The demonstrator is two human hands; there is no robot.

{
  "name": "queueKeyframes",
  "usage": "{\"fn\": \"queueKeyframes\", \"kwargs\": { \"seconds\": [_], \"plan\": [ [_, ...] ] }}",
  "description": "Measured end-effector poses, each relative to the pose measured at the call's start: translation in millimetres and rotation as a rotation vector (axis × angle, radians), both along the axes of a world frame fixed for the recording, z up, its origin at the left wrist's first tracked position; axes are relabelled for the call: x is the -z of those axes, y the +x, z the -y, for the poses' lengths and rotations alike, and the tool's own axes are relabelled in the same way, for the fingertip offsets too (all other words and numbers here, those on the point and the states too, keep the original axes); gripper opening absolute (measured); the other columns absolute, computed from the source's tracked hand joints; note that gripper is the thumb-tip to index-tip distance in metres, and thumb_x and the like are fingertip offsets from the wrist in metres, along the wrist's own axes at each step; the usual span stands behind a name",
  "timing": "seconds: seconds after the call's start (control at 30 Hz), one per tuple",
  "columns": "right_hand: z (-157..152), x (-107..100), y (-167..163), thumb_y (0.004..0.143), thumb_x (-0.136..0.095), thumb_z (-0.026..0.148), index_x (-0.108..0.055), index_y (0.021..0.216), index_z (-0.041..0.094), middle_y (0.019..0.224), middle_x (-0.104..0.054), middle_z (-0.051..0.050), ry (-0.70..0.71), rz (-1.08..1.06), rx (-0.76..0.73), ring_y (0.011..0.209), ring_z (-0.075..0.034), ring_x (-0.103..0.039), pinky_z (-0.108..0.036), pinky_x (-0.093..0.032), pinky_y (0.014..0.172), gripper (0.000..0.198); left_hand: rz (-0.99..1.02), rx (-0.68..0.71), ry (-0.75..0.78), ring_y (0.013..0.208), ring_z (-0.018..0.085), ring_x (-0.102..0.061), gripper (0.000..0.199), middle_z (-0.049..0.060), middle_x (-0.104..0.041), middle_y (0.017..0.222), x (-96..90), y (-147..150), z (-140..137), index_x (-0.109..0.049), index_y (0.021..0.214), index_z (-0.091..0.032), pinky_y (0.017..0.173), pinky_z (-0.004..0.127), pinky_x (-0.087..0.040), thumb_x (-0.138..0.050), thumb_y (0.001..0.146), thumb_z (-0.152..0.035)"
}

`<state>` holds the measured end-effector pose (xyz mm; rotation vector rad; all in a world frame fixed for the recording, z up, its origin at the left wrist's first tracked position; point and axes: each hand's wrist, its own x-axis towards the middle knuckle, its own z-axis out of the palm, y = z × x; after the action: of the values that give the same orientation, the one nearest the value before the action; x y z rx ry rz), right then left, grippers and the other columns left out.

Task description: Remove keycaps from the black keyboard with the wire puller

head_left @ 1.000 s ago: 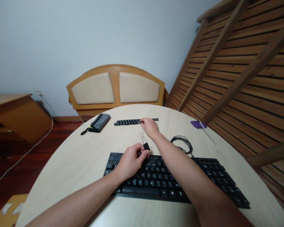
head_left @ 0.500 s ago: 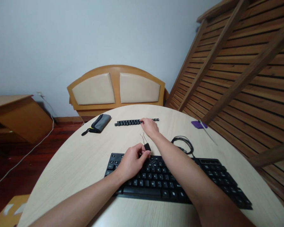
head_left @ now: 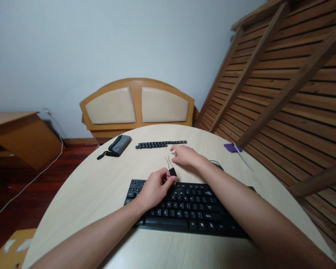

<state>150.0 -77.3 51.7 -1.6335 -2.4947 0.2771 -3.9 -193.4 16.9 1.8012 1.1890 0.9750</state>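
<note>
My left hand (head_left: 157, 185) rests over the upper left of a black keyboard (head_left: 168, 224), its fingers closed on the black handle of a wire keycap puller (head_left: 172, 172). The puller's two wire prongs point away from me. Just short of a row of loose black keycaps (head_left: 152, 144), my right hand (head_left: 183, 154) hovers with its fingers apart and nothing in them. Some bare switch spots show at the keyboard's upper left corner. My right forearm covers the keyboard's right part.
A grey folded pouch (head_left: 120, 145) lies at the table's left. At the right are a purple cloth (head_left: 232, 148) with a thin stick-like tool (head_left: 243, 157) across it, and a coiled black cable (head_left: 217, 164) partly behind my forearm. A wooden headboard (head_left: 138, 101) stands behind the round table.
My right hand has left the keycap row and drawn back toward me and to the right, its fingers opening. My left hand stays nearly in place with the puller.
</note>
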Motion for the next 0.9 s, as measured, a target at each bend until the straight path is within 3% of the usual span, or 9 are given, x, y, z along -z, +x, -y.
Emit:
{"fn": "queueKeyframes", "kwargs": {
  "seconds": [0.1, 0.2, 0.37, 0.5, 0.7, 0.9],
  "plan": [
    [34.6, -10.1, 23.9, 0.081, -0.062, 0.030, -0.068, 0.109, 0.023, 0.096, -0.072, -0.005, -0.055, 0.009, -0.055, 0.089, -0.023, -0.065, -0.029, -0.046, 0.074, 0.029, -0.006, -0.001, -0.002, 0.070, 0.017, -0.060, 0.022, 0.000, -0.065, 0.073, 0.6, -0.1, -0.5, -0.058, 0.078, -0.018, 0.066, 0.027, -0.044, -0.053, 0.091, -0.034],
    [68.7, -14.4, 49.7, 0.086, -0.057, 0.040, -0.068, 0.107, 0.022, 0.091, -0.072, -0.005, -0.138, -0.056, -0.145, 0.085, -0.022, -0.065, -0.030, -0.046, 0.071, 0.030, -0.006, 0.002, -0.004, 0.071, 0.017, -0.061, 0.022, 0.001, -0.066, 0.075, 1.8, -0.5, -1.6, -0.057, 0.077, -0.019, 0.067, 0.028, -0.044, -0.053, 0.092, -0.035],
    [106.9, -9.7, 77.0, 0.088, -0.058, 0.041, -0.062, 0.118, 0.023, 0.115, -0.066, -0.006, -0.247, -0.200, -0.321, 0.105, -0.022, -0.060, -0.033, -0.045, 0.092, 0.035, 0.011, 0.021, -0.027, 0.072, 0.018, -0.061, 0.022, 0.002, -0.067, 0.076, 2.7, -0.2, -1.3, -0.056, 0.077, -0.019, 0.069, 0.029, -0.045, -0.053, 0.092, -0.035],
    [117.1, 1.8, 78.7, 0.092, -0.055, 0.035, -0.064, 0.116, 0.023, 0.117, -0.063, -0.006, -0.195, -0.303, -0.343, 0.110, -0.020, -0.057, -0.034, -0.041, 0.099, 0.028, 0.004, 0.052, -0.029, 0.074, 0.017, -0.061, 0.021, 0.002, -0.068, 0.078, -3.9, -1.1, 0.5, -0.055, 0.076, -0.018, 0.069, 0.028, -0.045, -0.053, 0.091, -0.033],
    [117.5, 12.7, 71.4, 0.092, -0.056, 0.033, -0.064, 0.117, 0.024, 0.118, -0.062, -0.005, -0.195, -0.390, -0.341, 0.111, -0.019, -0.056, -0.033, -0.041, 0.100, 0.027, -0.235, 0.128, -0.024, 0.067, 0.017, -0.058, 0.021, 0.001, -0.065, 0.071, -25.1, -10.2, 0.1, -0.060, 0.076, -0.018, 0.061, 0.027, -0.042, -0.056, 0.089, -0.035],
    [121.6, 15.3, 64.3, 0.091, -0.059, 0.030, -0.064, 0.114, 0.023, 0.114, -0.064, -0.005, -0.149, -0.422, -0.338, 0.109, -0.020, -0.057, -0.036, -0.043, 0.098, 0.024, -0.129, 0.094, 0.047, 0.073, 0.017, -0.060, 0.022, 0.002, -0.066, 0.078, -26.7, -6.5, -0.9, -0.061, 0.082, -0.018, 0.063, 0.026, -0.045, -0.050, 0.093, -0.033]
  ]
}}
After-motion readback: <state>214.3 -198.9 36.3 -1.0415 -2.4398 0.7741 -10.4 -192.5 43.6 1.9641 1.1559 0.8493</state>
